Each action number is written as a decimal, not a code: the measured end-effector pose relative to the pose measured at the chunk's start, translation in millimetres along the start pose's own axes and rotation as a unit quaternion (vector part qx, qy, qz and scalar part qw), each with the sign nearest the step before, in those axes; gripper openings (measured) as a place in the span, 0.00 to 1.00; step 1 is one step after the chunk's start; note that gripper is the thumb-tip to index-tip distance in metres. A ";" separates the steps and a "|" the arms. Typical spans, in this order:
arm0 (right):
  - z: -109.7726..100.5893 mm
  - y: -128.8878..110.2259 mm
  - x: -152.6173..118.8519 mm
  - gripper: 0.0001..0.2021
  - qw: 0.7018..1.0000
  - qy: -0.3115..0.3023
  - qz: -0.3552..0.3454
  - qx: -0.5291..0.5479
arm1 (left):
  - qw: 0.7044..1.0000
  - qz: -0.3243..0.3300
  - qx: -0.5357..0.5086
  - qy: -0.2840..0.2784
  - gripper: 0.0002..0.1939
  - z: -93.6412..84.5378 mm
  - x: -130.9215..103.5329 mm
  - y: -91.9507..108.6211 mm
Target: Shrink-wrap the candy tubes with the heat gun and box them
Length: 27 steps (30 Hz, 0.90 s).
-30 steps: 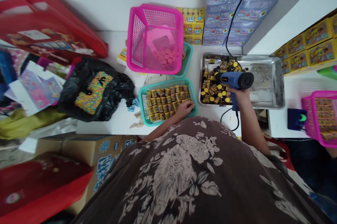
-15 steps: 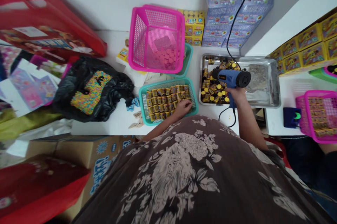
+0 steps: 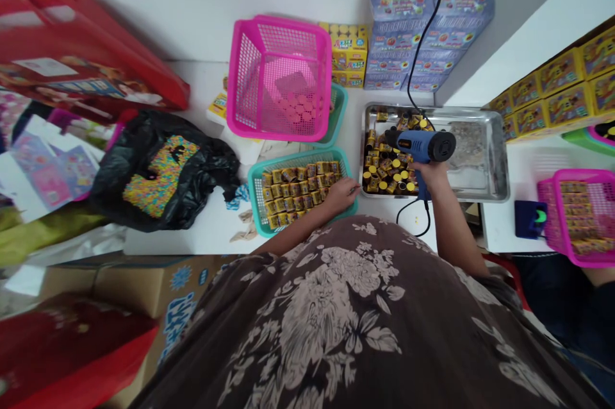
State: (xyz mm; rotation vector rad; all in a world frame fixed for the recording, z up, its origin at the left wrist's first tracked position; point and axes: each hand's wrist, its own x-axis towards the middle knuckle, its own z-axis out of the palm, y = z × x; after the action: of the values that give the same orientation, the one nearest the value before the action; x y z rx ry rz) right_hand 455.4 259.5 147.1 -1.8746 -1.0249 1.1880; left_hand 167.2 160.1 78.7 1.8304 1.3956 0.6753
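My right hand [image 3: 429, 177] grips a blue heat gun [image 3: 423, 145], its black nozzle pointing left over a metal tray [image 3: 494, 159]. Small yellow-and-black containers [image 3: 384, 165] lie jumbled in the tray's left part. My left hand [image 3: 342, 195] is over the right side of a teal basket [image 3: 254, 204], its fingers drawn together near the tray's left edge. Something small and dark shows at its fingertips, too small to name. Rows of small yellow containers [image 3: 298, 190] stand in the teal basket.
A pink basket [image 3: 233, 82] stands behind, beside yellow boxes [image 3: 349, 59] and stacked purple boxes [image 3: 398, 37]. To the left lies a black bag [image 3: 110, 184] of colourful beads. A black cord [image 3: 423, 37] hangs down to the tray. At right is another pink basket [image 3: 552, 217].
My left hand has moved right, from inside the teal basket towards the tray. The camera view has shifted slightly. My right hand still holds the heat gun over the tray.
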 end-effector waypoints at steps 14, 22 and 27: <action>-19.4 -5.4 -1.0 0.16 0.991 -0.054 0.095 0.076 | 0.993 0.074 0.069 -0.062 0.06 53.5 73.3 26.9; -35.8 -4.4 -7.1 0.13 0.974 -0.129 0.173 0.062 | 0.992 0.046 0.101 -0.066 0.07 47.5 71.9 24.9; -40.3 -2.8 -8.3 0.17 0.973 -0.143 0.157 0.087 | 0.991 0.027 0.111 -0.075 0.06 51.3 72.2 24.4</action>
State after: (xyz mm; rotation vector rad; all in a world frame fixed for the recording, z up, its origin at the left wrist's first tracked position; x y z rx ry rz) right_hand 489.8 248.1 166.8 -1.8044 -0.7548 1.7158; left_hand 240.6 214.0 66.0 2.0545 1.3691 0.4107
